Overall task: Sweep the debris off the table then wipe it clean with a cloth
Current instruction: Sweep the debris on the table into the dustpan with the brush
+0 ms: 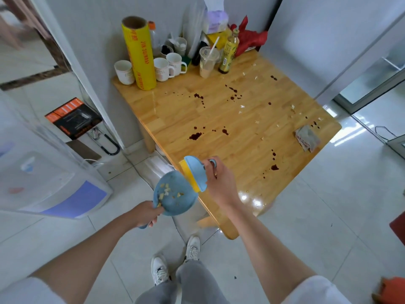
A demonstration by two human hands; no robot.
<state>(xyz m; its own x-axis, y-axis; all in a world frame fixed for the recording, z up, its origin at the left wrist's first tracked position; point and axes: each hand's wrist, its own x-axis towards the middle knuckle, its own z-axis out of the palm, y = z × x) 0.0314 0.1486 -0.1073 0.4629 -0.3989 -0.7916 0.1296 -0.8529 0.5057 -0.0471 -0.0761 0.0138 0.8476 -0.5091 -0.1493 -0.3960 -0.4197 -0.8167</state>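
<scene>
1. A person stands at the near corner of a light wooden table with a glossy plank top, seen from above; both bare forearms reach forward.
2. The left hand is clenched around the handle of a round blue plastic dustpan, held just off the table's near-left edge, over the white tiled floor.
3. Pale crumbs lie inside the dustpan's bowl.
4. The right hand grasps the handle of a small blue hand brush with a yellow sweeping edge; the brush sits at the table's edge, its yellow edge meeting the dustpan's rim.
5. More pale scraps of debris are scattered over the far and right parts of the tabletop.
6. Dark reddish-brown liquid stains dot the middle and near-right of the table.
7. A crumpled grey cloth lies near the table's right edge, well apart from both hands.
8. At the far end stand a tall yellow roll of cling film, white mugs, a clear plastic cup with a straw, a yellow-labelled bottle and a red bag.
9. The person's white sneakers and grey trousers show below.
</scene>
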